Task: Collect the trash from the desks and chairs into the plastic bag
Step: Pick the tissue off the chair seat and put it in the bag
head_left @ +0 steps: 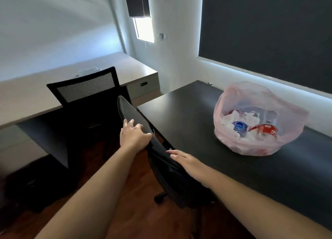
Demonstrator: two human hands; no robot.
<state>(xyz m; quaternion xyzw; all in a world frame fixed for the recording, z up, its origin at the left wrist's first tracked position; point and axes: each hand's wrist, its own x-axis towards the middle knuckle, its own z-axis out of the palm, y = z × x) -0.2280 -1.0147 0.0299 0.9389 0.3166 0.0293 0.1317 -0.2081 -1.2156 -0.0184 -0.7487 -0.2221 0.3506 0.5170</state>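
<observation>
Our left hand (134, 134) gripped the top edge of a black chair (133, 113), fingers curled over its backrest. Our right hand (185, 160), at four o'clock from the left, lay flat and open on the same backrest, fingers straight, holding nothing.

At two o'clock from our hands the pink plastic bag (258, 141) sat upright on the black desk (188, 109), well apart from both hands. Through its thin wall we saw a bottle with a blue label (239, 126), a red piece of packaging (265, 130) and crumpled white paper (231, 120).

At ten o'clock a second chair (84, 89) with a mesh back stood at a pale desk (36, 98). Wooden floor (125, 202) showed beneath our arms, and a dark blind (269, 32) hung at twelve o'clock beyond the bag.
</observation>
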